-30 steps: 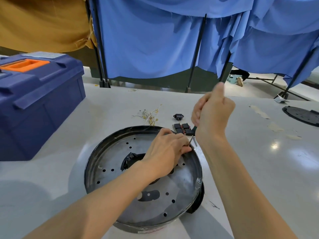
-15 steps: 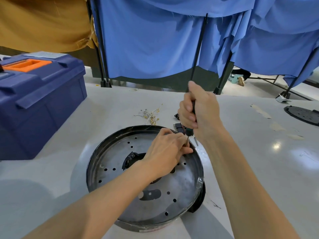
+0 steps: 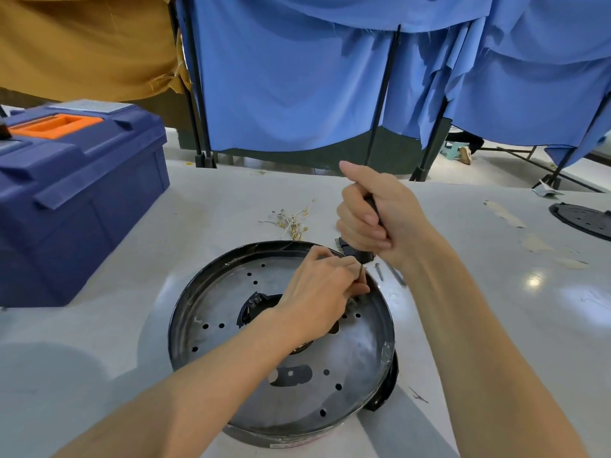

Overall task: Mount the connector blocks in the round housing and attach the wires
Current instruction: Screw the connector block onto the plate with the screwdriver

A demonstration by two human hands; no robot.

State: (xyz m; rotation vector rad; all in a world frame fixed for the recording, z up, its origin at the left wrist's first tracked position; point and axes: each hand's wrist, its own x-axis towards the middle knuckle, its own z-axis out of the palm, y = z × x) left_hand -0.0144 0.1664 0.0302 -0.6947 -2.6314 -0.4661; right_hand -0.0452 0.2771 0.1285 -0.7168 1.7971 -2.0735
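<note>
The round housing (image 3: 180, 319) lies flat on the desk (image 3: 215, 209), a shallow dark pan whose grey floor is dotted with holes. At its 2 o'clock edge the left grip (image 3: 317, 292) pinches something small against the floor; what it is I cannot tell. Just above that pinch the screwdriver (image 3: 363, 256) stands near upright, tip down, with the right grip (image 3: 373, 223) wrapped round its handle. The tip likely must drop along that axis. Beyond the rim lie connector blocks (image 3: 340, 244), with wires (image 3: 292, 221) farther off at 12 o'clock.

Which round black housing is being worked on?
The near round housing: left hand inside it, right hand gripping a screwdriver above; the other disc lies far right.
</note>
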